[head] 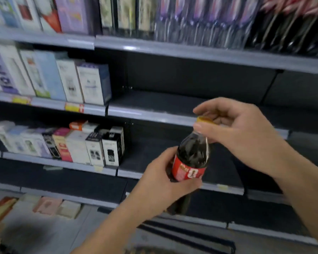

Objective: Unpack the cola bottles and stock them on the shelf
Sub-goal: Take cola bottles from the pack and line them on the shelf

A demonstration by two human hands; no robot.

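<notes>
Holding a cola bottle (190, 158) upright in front of a store shelf, a person grips its red-labelled middle with the left hand (160, 182), fingers wrapped round it, while the right hand (233, 129) pinches the neck just under the yellow cap (205, 120). The bottle hangs in the air, level with the bare dark shelf (218, 162) behind it, not yet set down. By the look of it, this is the stocking step: the next move calls for carrying the bottle forward over the shelf's front rail and standing it on the dark board. To the left, boxed goods (103, 143) fill the neighbouring bay and the rows above, close enough to be knocked if the bottle drifts that way. More flat packets (48, 205) sit on the lowest shelf. Motion blur softens the labels.
</notes>
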